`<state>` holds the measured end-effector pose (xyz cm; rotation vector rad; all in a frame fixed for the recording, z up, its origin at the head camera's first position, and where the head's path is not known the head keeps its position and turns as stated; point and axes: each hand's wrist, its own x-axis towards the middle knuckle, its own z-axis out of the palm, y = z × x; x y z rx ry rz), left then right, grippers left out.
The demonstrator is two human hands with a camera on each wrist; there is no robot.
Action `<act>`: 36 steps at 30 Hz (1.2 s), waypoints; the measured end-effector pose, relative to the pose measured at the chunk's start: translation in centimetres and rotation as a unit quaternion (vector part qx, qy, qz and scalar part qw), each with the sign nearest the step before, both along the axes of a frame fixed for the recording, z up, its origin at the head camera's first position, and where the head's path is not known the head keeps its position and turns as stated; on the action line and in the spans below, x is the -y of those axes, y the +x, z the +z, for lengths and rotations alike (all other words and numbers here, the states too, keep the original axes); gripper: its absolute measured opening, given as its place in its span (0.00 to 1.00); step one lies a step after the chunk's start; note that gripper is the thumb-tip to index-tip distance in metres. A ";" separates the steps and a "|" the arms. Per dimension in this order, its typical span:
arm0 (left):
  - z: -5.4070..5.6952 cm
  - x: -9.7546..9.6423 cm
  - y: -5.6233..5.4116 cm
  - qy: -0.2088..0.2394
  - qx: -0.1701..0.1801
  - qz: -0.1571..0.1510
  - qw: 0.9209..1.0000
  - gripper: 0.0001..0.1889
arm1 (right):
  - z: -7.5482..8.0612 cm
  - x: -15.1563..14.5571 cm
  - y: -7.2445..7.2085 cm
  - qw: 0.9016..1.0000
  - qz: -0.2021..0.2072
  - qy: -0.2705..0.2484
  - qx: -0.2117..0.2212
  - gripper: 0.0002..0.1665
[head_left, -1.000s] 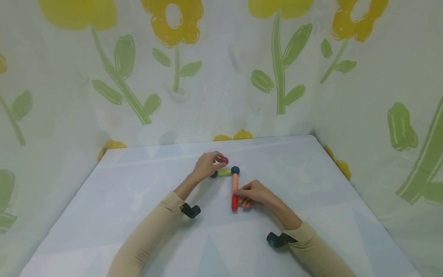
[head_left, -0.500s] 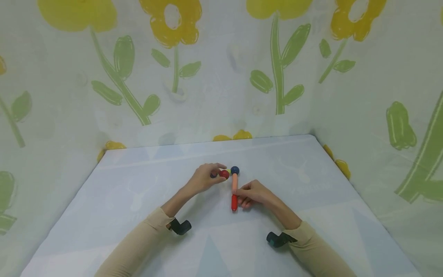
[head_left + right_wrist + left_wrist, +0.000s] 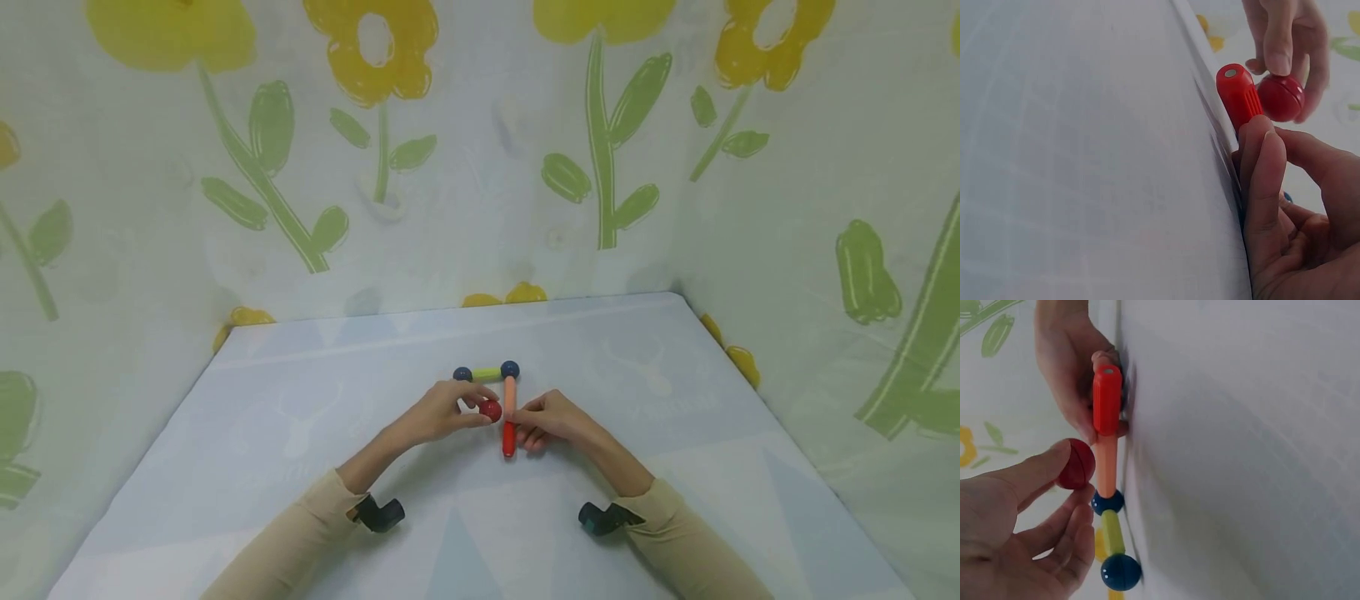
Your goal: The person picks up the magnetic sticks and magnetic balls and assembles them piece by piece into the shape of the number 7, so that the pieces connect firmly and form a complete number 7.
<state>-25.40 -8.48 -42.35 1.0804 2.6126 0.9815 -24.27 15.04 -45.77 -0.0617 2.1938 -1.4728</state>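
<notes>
Between thumb and fingertips, my left hand (image 3: 438, 412) pinches a red magnetic ball (image 3: 491, 411), just left of the sticks. My right hand (image 3: 555, 415) pinches the joined magnetic sticks where the peach stick (image 3: 509, 394) meets the red stick (image 3: 508, 442). The red stick's free end, with a round metal tip, points toward me and shows in the right wrist view. At the far end of the peach stick is a dark blue ball (image 3: 510, 369). From it a yellow-green stick (image 3: 486, 374) runs left to a second blue ball (image 3: 1120, 572).
The pieces lie on a pale, patterned tabletop (image 3: 675, 467). Behind and beside it hangs a curtain (image 3: 465, 208) printed with yellow flowers. Black cameras (image 3: 378, 514) are strapped at both wrists, over beige sleeves.
My left hand has brought the red ball toward me, from beyond the yellow-green stick to beside the peach stick, uncovering the left blue ball. My right hand has stayed in place.
</notes>
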 end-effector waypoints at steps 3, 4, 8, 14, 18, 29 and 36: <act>-0.2 0.3 0.1 0.001 0.021 -0.016 1.000 0.19 | 0.0 0.0 -0.1 1.000 0.000 0.007 -0.002 0.21; -0.2 0.3 0.2 0.001 0.026 -0.023 0.999 0.19 | 0.0 0.0 -0.1 1.000 0.000 0.008 -0.001 0.21; -0.3 0.5 0.5 0.005 0.051 -0.052 0.997 0.19 | 0.0 0.0 -0.2 1.000 -0.002 0.014 0.001 0.20; -0.6 0.8 0.8 -0.006 0.079 -0.090 0.993 0.19 | 0.1 0.0 -0.3 1.000 -0.005 0.025 0.002 0.20; -1.0 0.9 0.9 -0.015 0.096 -0.119 0.988 0.18 | 0.1 0.1 -0.2 1.000 -0.008 0.023 0.002 0.20; -1.4 0.4 2.0 -0.032 0.116 -0.145 0.982 0.19 | 0.1 0.1 0.1 1.000 -0.007 0.012 0.000 0.20; -1.5 -0.2 2.3 -0.034 0.116 -0.148 0.982 0.19 | -0.1 0.0 0.1 1.000 -0.008 0.009 0.000 0.20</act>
